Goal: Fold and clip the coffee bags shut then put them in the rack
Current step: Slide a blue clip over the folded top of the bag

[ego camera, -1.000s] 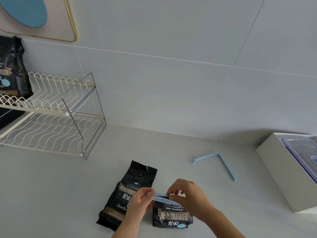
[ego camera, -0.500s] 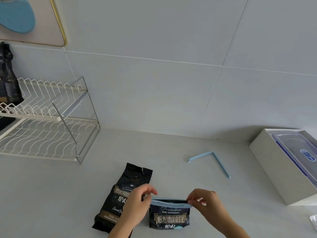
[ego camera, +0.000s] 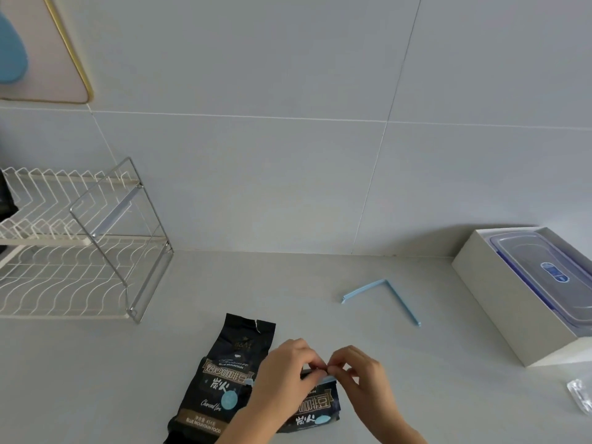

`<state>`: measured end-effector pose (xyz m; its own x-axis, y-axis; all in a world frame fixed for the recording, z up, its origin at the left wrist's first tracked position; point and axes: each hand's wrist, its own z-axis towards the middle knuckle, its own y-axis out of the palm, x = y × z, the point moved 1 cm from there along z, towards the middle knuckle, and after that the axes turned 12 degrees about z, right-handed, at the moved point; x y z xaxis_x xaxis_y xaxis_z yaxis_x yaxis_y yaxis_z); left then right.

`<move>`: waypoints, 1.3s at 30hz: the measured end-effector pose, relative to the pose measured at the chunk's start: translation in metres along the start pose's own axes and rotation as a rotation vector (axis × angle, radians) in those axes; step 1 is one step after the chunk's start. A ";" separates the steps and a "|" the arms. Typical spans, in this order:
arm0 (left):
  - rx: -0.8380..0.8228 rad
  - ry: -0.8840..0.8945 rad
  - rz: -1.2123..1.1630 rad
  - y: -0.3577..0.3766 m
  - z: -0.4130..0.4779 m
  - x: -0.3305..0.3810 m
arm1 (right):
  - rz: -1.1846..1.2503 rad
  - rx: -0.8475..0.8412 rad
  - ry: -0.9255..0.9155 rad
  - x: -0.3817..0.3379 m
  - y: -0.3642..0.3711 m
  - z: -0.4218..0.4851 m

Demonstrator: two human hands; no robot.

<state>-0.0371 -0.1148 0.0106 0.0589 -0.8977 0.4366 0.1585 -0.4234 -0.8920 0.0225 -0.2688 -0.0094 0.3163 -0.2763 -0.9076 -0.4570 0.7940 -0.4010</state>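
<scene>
Pinching together at the folded bag's (ego camera: 312, 411) top on the counter, both hands, left hand (ego camera: 285, 376) and right hand (ego camera: 362, 376), have moved inward along the blue clip (ego camera: 326, 379), seemingly snapping it shut; racking comes next.

- One head-worn camera, looking forward and down over the bench (ego camera: 96, 379) toward the tiled wall (ego camera: 288, 171).
- The hands (ego camera: 323, 376) sit close, at the bottom edge.
- The rack (ego camera: 96, 251) lies far left, a box (ego camera: 490, 290) far right.
</scene>
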 end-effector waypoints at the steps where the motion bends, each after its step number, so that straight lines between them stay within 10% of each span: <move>1: 0.023 0.021 0.028 0.002 0.000 0.002 | 0.031 0.017 0.019 0.002 0.000 -0.001; 13: 0.129 0.207 0.174 0.007 -0.006 0.007 | 0.475 0.110 0.261 0.020 0.001 -0.012; 39: 0.080 0.070 0.016 0.019 -0.006 0.005 | 0.521 0.027 0.348 0.023 0.023 -0.009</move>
<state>-0.0401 -0.1281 -0.0051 -0.0068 -0.9118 0.4106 0.2369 -0.4004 -0.8852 0.0121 -0.2622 -0.0406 -0.2335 -0.0063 -0.9723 -0.4559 0.8839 0.1038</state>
